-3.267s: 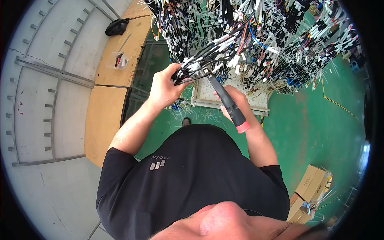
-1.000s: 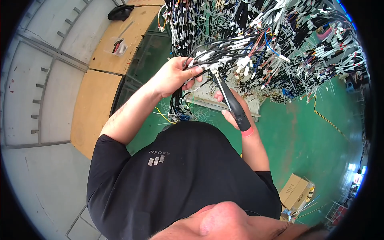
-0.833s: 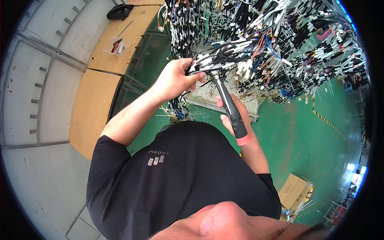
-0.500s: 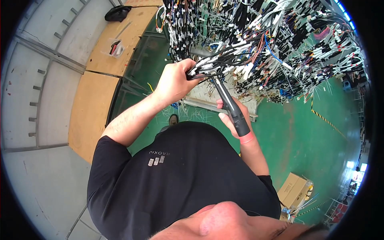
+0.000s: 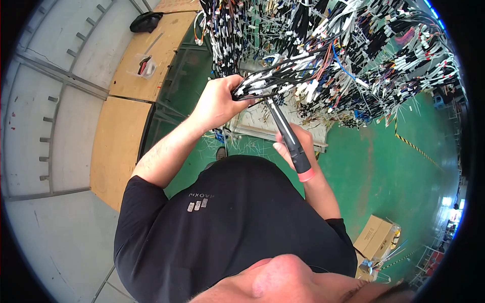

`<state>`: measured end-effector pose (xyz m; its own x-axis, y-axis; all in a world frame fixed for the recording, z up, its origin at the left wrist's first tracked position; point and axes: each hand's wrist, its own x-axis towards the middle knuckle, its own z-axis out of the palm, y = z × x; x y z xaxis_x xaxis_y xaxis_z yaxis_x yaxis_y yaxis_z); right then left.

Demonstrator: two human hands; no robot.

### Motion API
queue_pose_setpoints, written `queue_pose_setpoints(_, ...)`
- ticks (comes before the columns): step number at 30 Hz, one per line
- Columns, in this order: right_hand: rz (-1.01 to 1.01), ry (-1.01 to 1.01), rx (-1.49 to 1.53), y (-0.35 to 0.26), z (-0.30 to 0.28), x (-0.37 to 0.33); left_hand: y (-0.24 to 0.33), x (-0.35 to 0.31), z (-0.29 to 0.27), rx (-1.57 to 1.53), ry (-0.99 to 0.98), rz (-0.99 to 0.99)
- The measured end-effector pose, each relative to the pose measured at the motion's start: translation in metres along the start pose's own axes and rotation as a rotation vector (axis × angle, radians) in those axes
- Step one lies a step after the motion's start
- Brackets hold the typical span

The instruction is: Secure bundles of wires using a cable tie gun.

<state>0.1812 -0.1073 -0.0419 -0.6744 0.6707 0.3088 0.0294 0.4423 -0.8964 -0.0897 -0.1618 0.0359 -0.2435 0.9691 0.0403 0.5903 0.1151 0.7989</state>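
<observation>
My left hand (image 5: 222,98) is closed round one end of a bundle of black cables (image 5: 265,83) with white connectors and ties. The bundle runs to the right into a hanging mass of wiring. My right hand (image 5: 295,144) grips a cable tie gun (image 5: 286,131), long and black with a red end cap. Its narrow nose points up and touches or nearly touches the underside of the bundle. The gun's body covers part of my right fingers, and whatever sits at its nose is too small to make out.
Dense wire harnesses (image 5: 374,76) hang across the far side. Wooden tables (image 5: 121,136) line the left, with a clear plastic box (image 5: 141,65) and a black bag (image 5: 145,22) on them. A pale board (image 5: 273,118) lies under the bundle. A cardboard box (image 5: 376,237) stands on the green floor.
Both hands keep their grip. The gun's nose has shifted slightly left along the bundle, and its rear end has dropped a little. The view has moved slightly.
</observation>
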Motion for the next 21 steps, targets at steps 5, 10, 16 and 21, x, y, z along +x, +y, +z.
queue_pose_setpoints(5,-0.015,0.032,-0.19,0.01,-0.002,-0.007,-0.005,0.003,0.001,-0.194,-0.071,-0.019)
queue_pose_setpoints(10,-0.1,0.01,-0.093,-0.007,0.002,0.006,-0.003,0.004,0.003,-0.262,-0.112,-0.055)
queue_pose_setpoints(16,0.021,0.058,-0.234,0.001,0.002,-0.009,-0.007,0.005,-0.001,-0.314,-0.097,-0.075)
queue_pose_setpoints(21,-0.227,0.004,-0.405,0.019,-0.009,-0.008,-0.002,0.012,-0.009,-0.424,-0.156,-0.158)
